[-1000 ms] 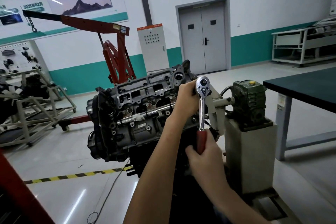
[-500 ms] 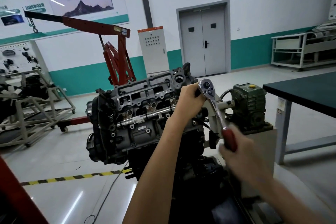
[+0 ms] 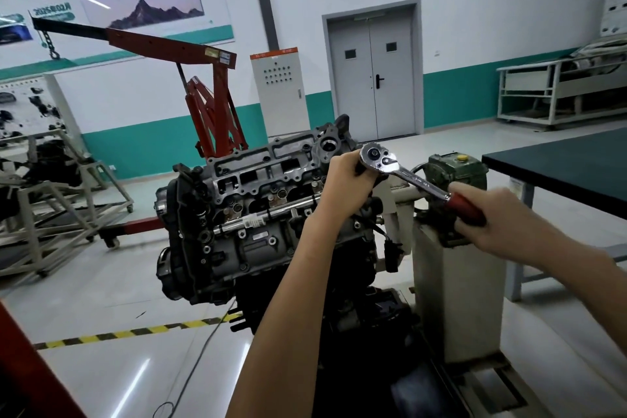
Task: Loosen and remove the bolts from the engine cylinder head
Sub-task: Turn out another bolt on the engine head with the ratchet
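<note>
Ratchet wrench sits at the right end of the engine cylinder head, in the middle of the frame, its chrome head up and its handle sloping down to the right. The left hand is curled around the part just under the wrench head; the bolt is hidden behind it. The right hand grips the red handle with closed fingers. For a good stroke, I think the left hand should press the tool straight onto the bolt so it does not tilt off, while the right pulls smoothly, without jerks. A slip could throw the knuckles against the green gearbox just beside.
</note>
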